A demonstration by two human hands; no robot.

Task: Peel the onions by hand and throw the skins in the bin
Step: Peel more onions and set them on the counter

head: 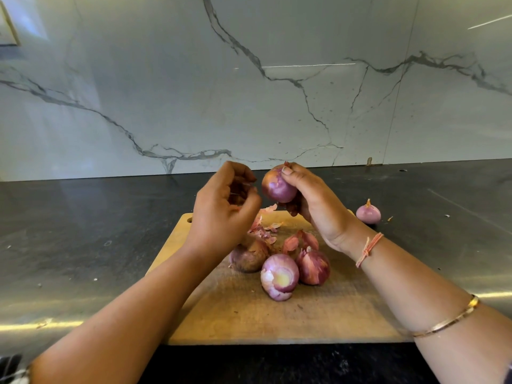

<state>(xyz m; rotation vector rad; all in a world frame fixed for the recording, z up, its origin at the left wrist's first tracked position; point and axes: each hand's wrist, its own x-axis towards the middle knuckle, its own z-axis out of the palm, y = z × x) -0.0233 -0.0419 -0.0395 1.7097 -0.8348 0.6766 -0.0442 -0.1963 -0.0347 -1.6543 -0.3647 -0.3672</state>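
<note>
Five onions show in all: one held, three on the board, one on the counter.

At the left, the dark, glossy, scuffed counter [97,231] meets a white marble-look wall [166,92] with grey veins. One rectangular wooden cutting board [249,314], scored and worn, has a small hole in its 10 o'clock corner.

The left hand [224,200] hovers above the board's far edge with its fingers curled in toward the palm. Whether they pinch a scrap of skin I cannot tell.

Just right of it, at 12 o'clock over the board, the right hand [313,200] grips the held onion [277,187]. It is round, smooth and purple, with the thumb pressed near its top.

Below the hands lie papery pink skins [263,228], a loose heap of curled flakes near the board's centre.

Three onions cluster on the board. A dull, brownish, still-skinned one [248,257] lies at 9 o'clock of the group. A partly peeled one with a pale yellow end [279,275] lies at 6 o'clock. One with torn skin flaring at its top [313,266] lies at 3 o'clock.

The right wrist wears one pink thread band [370,248], and the forearm one thin gold bangle [446,318].

Off the board at 2 o'clock, a single small peeled onion [368,213] with an orange tip sits on the counter.
</note>
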